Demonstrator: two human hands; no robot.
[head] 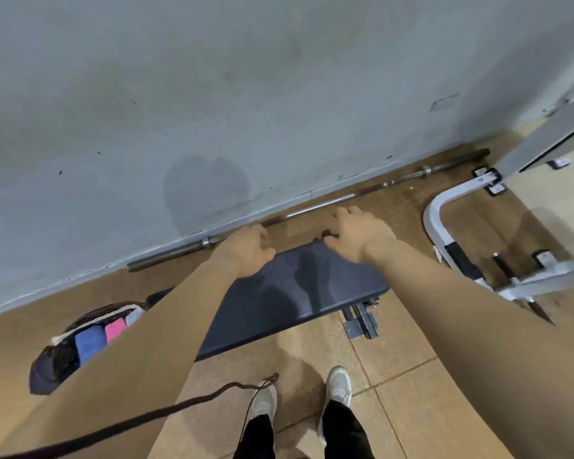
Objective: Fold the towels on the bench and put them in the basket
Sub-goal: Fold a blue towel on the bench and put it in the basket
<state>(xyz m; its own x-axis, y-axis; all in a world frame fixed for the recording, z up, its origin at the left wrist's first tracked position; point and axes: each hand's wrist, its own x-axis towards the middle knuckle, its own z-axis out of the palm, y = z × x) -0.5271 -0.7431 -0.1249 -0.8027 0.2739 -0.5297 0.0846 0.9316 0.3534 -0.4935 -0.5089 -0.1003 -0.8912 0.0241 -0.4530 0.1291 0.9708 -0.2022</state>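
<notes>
A dark padded bench (289, 293) stands in front of me with no towel showing on its top. My left hand (246, 251) hovers over the bench's far left edge, fingers loosely curled, holding nothing. Over the far right corner, my right hand (358, 235) does the same with relaxed fingers. On the floor to the left sits the dark basket (50, 362), partly hidden by my left forearm. Inside it lie a folded blue towel (88, 344), a pink towel (116, 327) and a pale one (134, 315).
A barbell (312, 210) lies along the grey wall behind the bench. A white-framed gym machine (461, 233) stands at the right. A dark strap (146, 415) crosses the floor near my feet (338, 385). The floor is brown and tan tile.
</notes>
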